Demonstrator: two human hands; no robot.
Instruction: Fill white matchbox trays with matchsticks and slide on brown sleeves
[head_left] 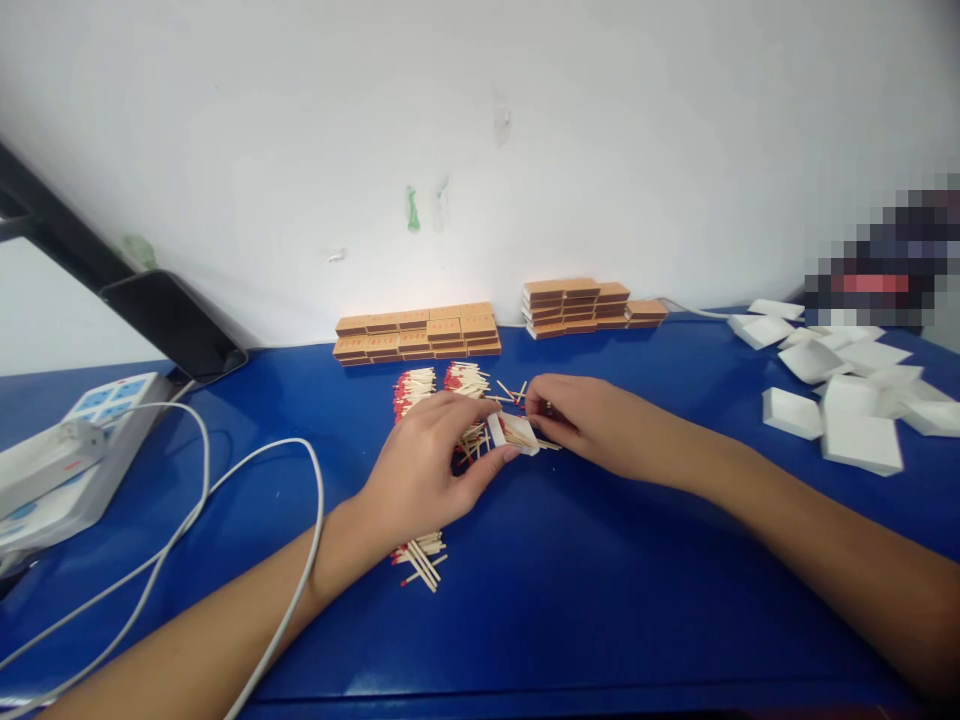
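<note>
My left hand (427, 460) grips a small white matchbox tray (496, 431) between thumb and fingers. Several matches (517, 432) lie inside it. At the tray's right end is my right hand (574, 415), its fingers curled and pressed together; what they hold, if anything, is hidden. Behind and under my left hand lie piles of red-headed matches (415, 385), partly covered by the hand. A second pile (466, 377) sits beside them, and a few loose matches (511, 392) are scattered near my right fingers. More matches (421, 562) lie below my left wrist.
Stacked matchboxes (416, 335) stand along the wall, with another stack (574, 308) to their right. White empty trays (862, 445) are heaped at the right. On the left are a power strip (112, 400), a black phone (176, 325) and a white cable (319, 480) crossing my left forearm.
</note>
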